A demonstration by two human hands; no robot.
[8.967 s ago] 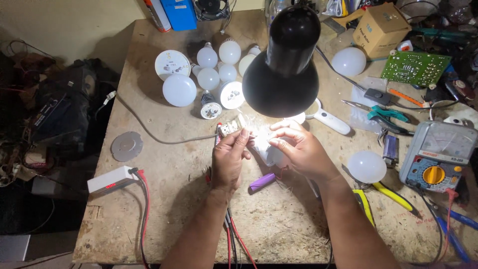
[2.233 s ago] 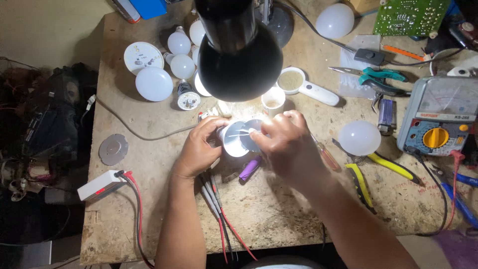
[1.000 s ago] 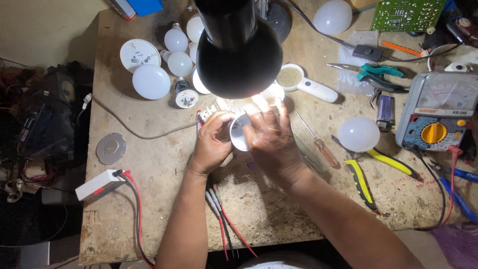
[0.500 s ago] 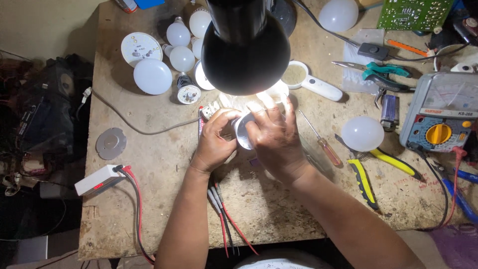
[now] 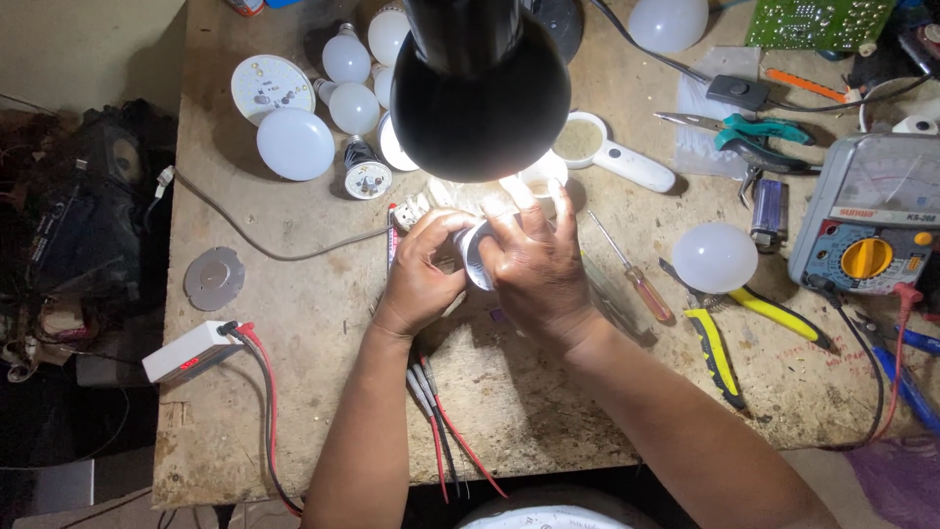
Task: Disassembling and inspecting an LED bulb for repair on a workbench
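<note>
Both hands meet under the black lamp shade (image 5: 480, 93) at the middle of the wooden workbench (image 5: 294, 411). My left hand (image 5: 419, 274) and my right hand (image 5: 534, 260) together grip a white bulb housing (image 5: 474, 257) with a round pale disc facing up. The right hand's fingers cover most of it from the right. A small white connector (image 5: 411, 211) lies just above the left thumb. Red and black probe leads (image 5: 441, 421) run from under my left wrist to the near edge.
Several white bulbs and domes (image 5: 294, 142) sit at back left, another dome (image 5: 715, 257) to the right. A magnifier (image 5: 617, 162), screwdriver (image 5: 636, 279), yellow-handled pliers (image 5: 720, 343), teal cutters (image 5: 759, 132), a multimeter (image 5: 871, 230), a metal disc (image 5: 213, 277) and a white power box (image 5: 186, 351) surround the hands.
Both hands have stayed closed on the bulb housing under the lamp; the right hand has wrapped further over it, and the view has shifted slightly.
</note>
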